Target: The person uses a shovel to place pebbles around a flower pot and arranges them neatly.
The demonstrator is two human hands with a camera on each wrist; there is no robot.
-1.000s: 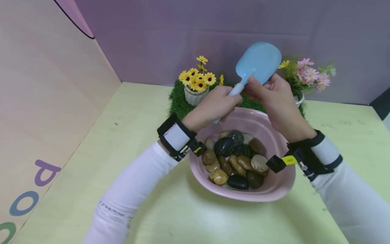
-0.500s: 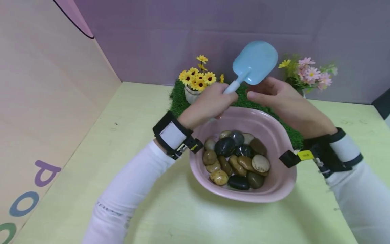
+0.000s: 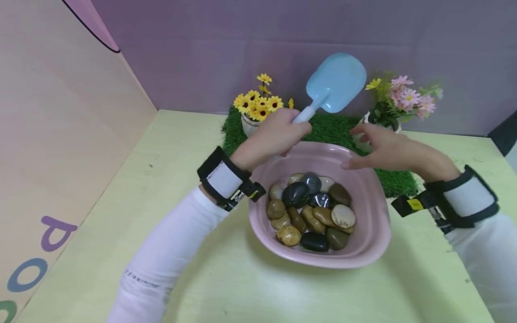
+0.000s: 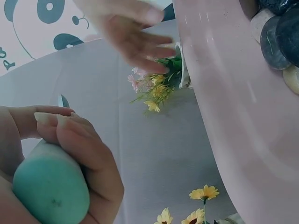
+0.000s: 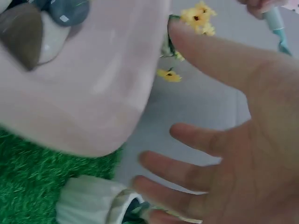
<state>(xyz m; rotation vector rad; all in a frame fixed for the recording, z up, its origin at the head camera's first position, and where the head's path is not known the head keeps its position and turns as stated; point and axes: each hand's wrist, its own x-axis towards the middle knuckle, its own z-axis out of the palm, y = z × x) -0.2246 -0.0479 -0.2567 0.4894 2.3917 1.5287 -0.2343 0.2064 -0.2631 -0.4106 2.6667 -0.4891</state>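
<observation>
A light-blue toy shovel (image 3: 337, 81) with a pale handle is held up in my left hand (image 3: 276, 134), its blade pointing away toward the wall. In the left wrist view the fingers wrap round the handle, whose rounded teal end (image 4: 51, 191) faces the camera. My right hand (image 3: 393, 150) holds nothing; its fingers are spread over the right back rim of a pink basin (image 3: 369, 224). The right wrist view shows that palm (image 5: 261, 154) with thumb and fingers apart. Inside the basin lie several smooth stones (image 3: 313, 215), black, brown and cream.
Behind the basin is a green artificial grass mat (image 3: 335, 128). Yellow flowers (image 3: 258, 105) in a white pot stand at its left, pink flowers (image 3: 409, 98) in another pot at its right. A grey-purple wall (image 3: 194, 67) rises behind the pale-green table (image 3: 181, 278).
My right hand has let go of the shovel near its blade and moved right and down, its fingers spreading. The left hand keeps its grip on the handle and shifts slightly left.
</observation>
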